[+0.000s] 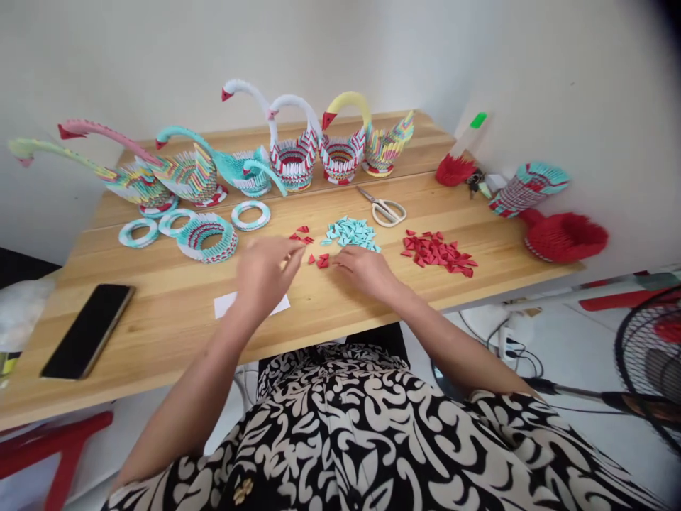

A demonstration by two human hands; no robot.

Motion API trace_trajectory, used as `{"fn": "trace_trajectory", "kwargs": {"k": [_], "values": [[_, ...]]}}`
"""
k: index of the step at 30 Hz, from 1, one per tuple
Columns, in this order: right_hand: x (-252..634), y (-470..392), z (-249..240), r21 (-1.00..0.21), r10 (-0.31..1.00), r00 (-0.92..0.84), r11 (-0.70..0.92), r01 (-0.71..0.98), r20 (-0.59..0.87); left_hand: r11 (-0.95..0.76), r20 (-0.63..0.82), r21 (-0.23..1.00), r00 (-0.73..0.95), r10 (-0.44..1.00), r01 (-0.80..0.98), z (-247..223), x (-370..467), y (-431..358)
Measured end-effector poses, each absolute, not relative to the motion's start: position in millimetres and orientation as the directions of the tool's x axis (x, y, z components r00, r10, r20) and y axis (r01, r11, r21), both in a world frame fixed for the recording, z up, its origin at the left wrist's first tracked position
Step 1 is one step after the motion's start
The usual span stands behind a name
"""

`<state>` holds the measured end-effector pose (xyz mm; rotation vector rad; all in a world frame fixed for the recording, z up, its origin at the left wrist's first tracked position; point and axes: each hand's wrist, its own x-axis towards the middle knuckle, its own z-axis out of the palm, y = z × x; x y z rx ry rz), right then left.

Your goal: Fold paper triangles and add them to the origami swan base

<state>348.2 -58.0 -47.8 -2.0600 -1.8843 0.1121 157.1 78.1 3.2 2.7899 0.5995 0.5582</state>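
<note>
My left hand (266, 273) is slightly blurred over the table, thumb and fingers apart, beside a few folded red paper triangles (302, 238). My right hand (367, 271) reaches in from the right with its fingers bent together and tips low. Those fingertips lie right beside other red paper triangles (322, 261); whether they pinch one is hidden. Just beyond my right hand is a pile of light-blue paper triangles (351, 231). A bigger heap of red triangles (439, 252) lies to its right. Under my left wrist, a white paper slip (277, 304) shows partly.
Folded-paper swans (294, 160) stand in a row at the back. Paper rings (251, 215) and a round paper basket (207, 238) sit left, scissors (387, 211) centre. A phone (88, 331) lies front left; a red paper piece (567, 238) stands right. A fan (652, 355) is beside the table.
</note>
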Motion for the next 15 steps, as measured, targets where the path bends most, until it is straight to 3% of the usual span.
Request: {"fn": "trace_trajectory", "kwargs": {"k": [4, 9, 13, 15], "values": [[344, -39, -60, -0.293, 0.982, 0.035, 0.021, 0.956, 0.183, -0.892, 0.181, 0.189, 0.879, 0.442, 0.410, -23, 173, 84], [344, -29, -70, -0.189, 0.988, 0.048, -0.020, 0.982, 0.144, -0.911, -0.018, 0.087, 0.915, 0.402, 0.402, -32, 194, 86], [340, -27, -64, -0.120, 0.994, 0.053, -0.042, 0.992, 0.092, -0.914, -0.046, -0.003, 0.913, 0.405, 0.405, -33, 204, 83], [342, -30, -60, -0.167, 0.995, 0.064, -0.049, 0.985, 0.083, -0.911, -0.028, -0.012, 0.911, 0.412, 0.412, -37, 205, 84]]}}
